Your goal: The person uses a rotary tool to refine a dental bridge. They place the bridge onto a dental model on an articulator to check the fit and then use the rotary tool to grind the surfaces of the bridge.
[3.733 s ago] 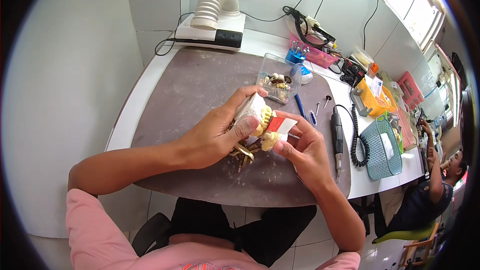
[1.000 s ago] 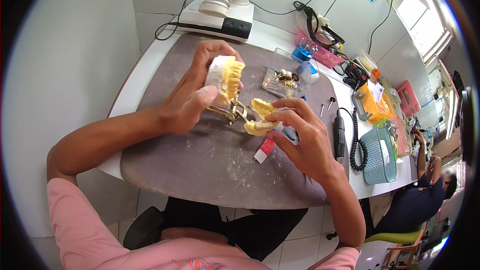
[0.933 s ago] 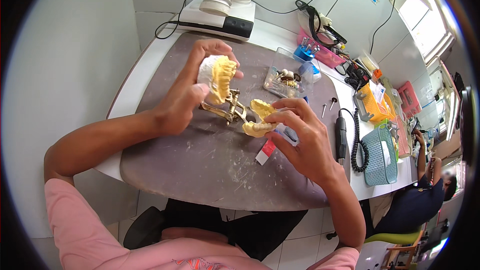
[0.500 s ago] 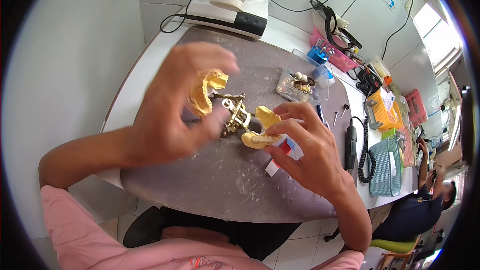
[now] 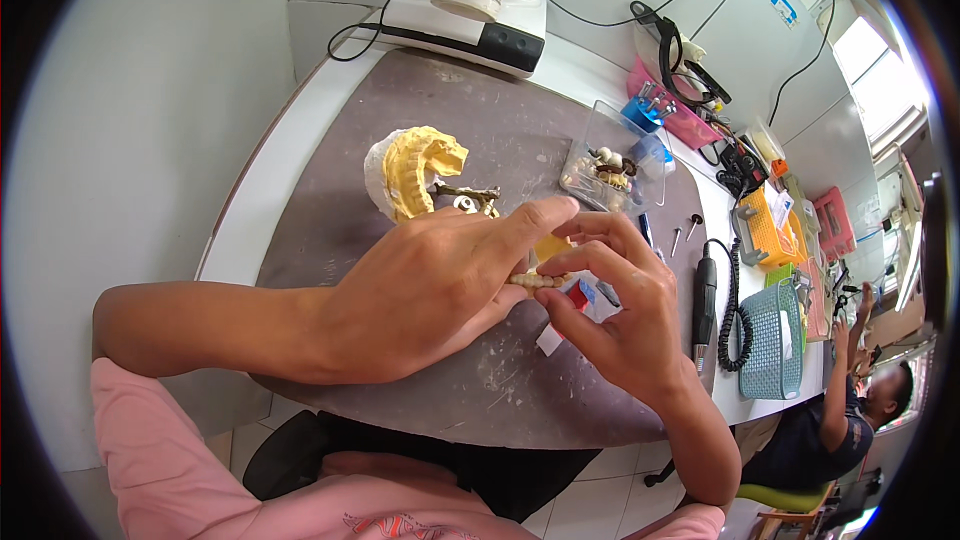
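Note:
My left hand (image 5: 440, 290) reaches across the grey mat (image 5: 380, 405), fingers curled around the lower yellow dental cast (image 5: 548, 245), which they mostly hide. My right hand (image 5: 615, 315) pinches a row of pale teeth (image 5: 532, 280) on that cast between thumb and fingers. Behind my left hand, another yellow cast (image 5: 410, 170) with a white base rests beside a brass articulator (image 5: 470, 197), partly hidden. A red-and-white paper strip (image 5: 550, 338) and blue pieces lie under my right hand.
A clear box (image 5: 610, 170) of small bits sits behind. Right are a handpiece (image 5: 704, 305), coiled cord, blue basket (image 5: 772, 340) and yellow basket (image 5: 770, 230). A suction unit (image 5: 430, 20) stands at back. A co-worker (image 5: 835, 450) sits at far right.
My left hand has let go of the white-based cast, which now rests at back, and moved down and right to meet my right hand at the lower cast.

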`<state>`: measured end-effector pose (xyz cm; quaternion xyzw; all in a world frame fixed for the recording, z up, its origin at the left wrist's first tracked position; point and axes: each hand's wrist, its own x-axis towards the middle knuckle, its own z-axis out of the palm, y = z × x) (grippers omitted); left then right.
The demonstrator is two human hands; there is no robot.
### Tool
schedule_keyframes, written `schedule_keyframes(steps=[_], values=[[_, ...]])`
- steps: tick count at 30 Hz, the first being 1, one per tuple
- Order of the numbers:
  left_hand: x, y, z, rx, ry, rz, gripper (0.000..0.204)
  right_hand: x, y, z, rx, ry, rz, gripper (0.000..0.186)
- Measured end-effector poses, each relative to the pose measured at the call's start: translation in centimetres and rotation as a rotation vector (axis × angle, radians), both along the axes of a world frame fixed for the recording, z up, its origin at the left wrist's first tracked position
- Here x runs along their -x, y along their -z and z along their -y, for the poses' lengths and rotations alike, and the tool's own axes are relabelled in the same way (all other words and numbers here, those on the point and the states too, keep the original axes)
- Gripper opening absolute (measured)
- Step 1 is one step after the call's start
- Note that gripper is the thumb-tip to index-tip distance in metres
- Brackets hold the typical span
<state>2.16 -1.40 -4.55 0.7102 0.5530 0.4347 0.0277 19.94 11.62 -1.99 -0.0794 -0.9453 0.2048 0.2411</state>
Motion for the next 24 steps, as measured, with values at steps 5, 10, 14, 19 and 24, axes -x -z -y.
schedule_keyframes(steps=[5, 10, 14, 19, 24], values=[[-0.13, -0.21, 0.09, 0.001, -0.013, 0.006, 0.081, 0.06, -0.1, 0.43, 0.062, 0.026, -0.012, 0.02], [-0.22, -0.16, 0.13, 0.048, -0.014, 0.068, 0.084, 0.01, 0.32, 0.36, 0.116, 0.027, -0.037, 0.02], [-0.23, -0.14, 0.17, 0.058, -0.019, 0.089, 0.084, 0.11, 0.2, 0.56, 0.131, 0.028, -0.033, 0.02], [-0.3, -0.17, 0.34, 0.114, -0.035, 0.11, 0.083, 0.08, 0.13, 0.56, 0.113, 0.034, -0.032, 0.02], [-0.32, -0.28, 0.29, -0.008, -0.002, 0.091, 0.079, -0.2, 0.22, 0.59, 0.04, 0.026, -0.092, 0.023]])
